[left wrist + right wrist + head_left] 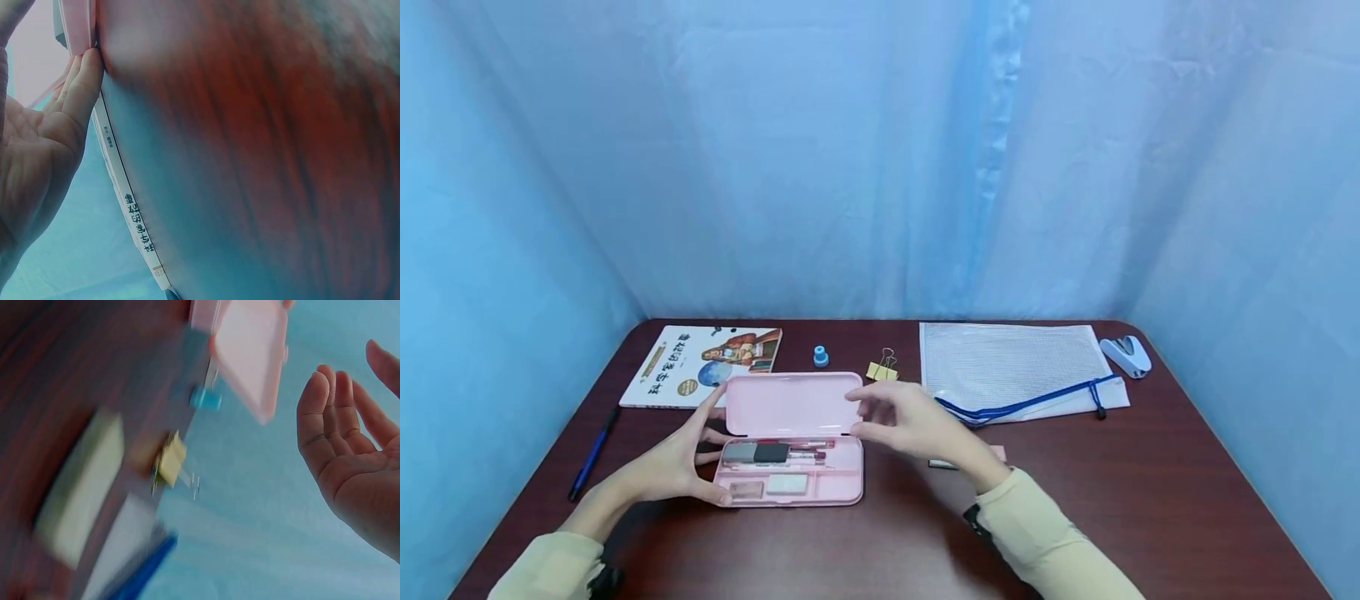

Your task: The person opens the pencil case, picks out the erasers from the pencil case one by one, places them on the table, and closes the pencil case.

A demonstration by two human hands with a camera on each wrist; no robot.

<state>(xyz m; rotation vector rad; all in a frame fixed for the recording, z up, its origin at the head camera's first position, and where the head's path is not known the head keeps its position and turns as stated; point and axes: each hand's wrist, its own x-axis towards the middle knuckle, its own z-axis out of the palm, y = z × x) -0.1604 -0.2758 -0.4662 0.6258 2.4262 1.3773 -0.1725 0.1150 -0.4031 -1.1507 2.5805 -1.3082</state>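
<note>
Both hands framed a pink pencil case (790,442) that lay open on the dark wooden table (1150,500), near the middle of its near half. The left hand (673,462) cupped the case's left end, fingers spread and fairly straight, thumb at the near corner of the tray and a fingertip up against the lid's left edge, apparently bracing the case so the lid stayed raised. The right hand (910,421) hovered just right of the lid with fingers extended and relaxed, gripping nothing; the right wrist view confirmed an empty, released palm (356,462) apart from the lid. Inside the tray lay a grey and black block (756,452), pens (801,450) along the far side, and a white eraser (787,483) in a near compartment. Farther back sat a picture book (700,365) on the left, a small blue sharpener (821,357), a yellow binder clip (882,369), a mesh zip pouch (1015,367) and a white stapler (1126,355) on the right. A blue pen (592,454) lay at the left edge.
</note>
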